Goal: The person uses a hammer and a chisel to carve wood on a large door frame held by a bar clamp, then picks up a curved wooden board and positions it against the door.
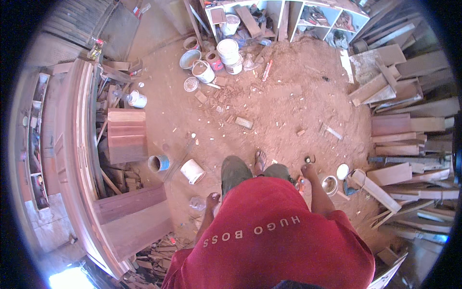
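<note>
Beside my red shirt [269,250], my left hand [211,200] hangs low with curled fingers; whatever they hold, if anything, I cannot make out. A crumpled clear plastic piece [196,203] lies near it. On the other side, my right hand [306,168] is closed on a small dark object [310,159], too small to identify. An orange-and-dark item [301,185] is partly visible below that hand. Under me show my dark trouser knees [233,171] and a sandalled foot [260,159] on the dusty floor [269,111].
Wooden panels [130,216] and a long board stack [77,144] line the left. Offcuts and planks [394,139] crowd the right. White buckets [227,50] stand before open shelving [284,14]. A white bucket [192,171] and blue can [159,163] sit front left, amid scattered wood scraps [243,122].
</note>
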`<state>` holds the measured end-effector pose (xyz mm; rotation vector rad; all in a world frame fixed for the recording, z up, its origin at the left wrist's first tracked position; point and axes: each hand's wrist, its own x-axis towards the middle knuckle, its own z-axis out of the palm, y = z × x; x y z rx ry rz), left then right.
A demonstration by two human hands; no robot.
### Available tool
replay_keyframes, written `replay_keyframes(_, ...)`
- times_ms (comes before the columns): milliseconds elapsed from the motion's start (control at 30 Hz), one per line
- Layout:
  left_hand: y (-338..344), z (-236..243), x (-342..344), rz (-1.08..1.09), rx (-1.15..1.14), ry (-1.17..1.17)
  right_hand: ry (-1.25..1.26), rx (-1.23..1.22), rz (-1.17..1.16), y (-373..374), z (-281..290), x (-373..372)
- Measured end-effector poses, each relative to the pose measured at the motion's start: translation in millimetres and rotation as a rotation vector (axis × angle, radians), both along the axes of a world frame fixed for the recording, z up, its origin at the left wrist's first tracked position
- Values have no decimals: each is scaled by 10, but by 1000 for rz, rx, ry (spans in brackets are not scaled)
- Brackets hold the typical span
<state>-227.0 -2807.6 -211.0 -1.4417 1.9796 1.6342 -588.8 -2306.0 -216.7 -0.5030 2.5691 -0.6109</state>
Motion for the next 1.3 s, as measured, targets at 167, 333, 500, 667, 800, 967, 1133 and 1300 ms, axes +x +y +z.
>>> replay_keyframes(167,-954,272,-681,137,-29,-24,-114,-182,-243,-1969,751,-1403)
replay_keyframes(333,-1714,123,-2250,100,-137,94,-56,-48,-70,-2787,1025,-2618)
replay_keyframes(500,-2481,179,-3622,106,-48,99,-105,-23,10,-3422,1089,-3495)
replay_keyframes(667,-3119,466,-4569,192,-148,218,-39,-173,94,-4409,1378,-4623)
replay_keyframes(800,-3401,822,-5235,276,-259,237,63,-183,188,-5289,1571,-5888)
replay_keyframes(967,-3234,883,-5210,689,-148,95,145,-313,355,-6820,1839,-7753)
replay_keyframes(1133,-1814,1065,-5428,1237,-83,-122,374,-66,381,-8113,1888,-9400)
replay_keyframes(1300,37,1445,-5870,853,56,-419,479,134,452,-9004,1664,-10089)
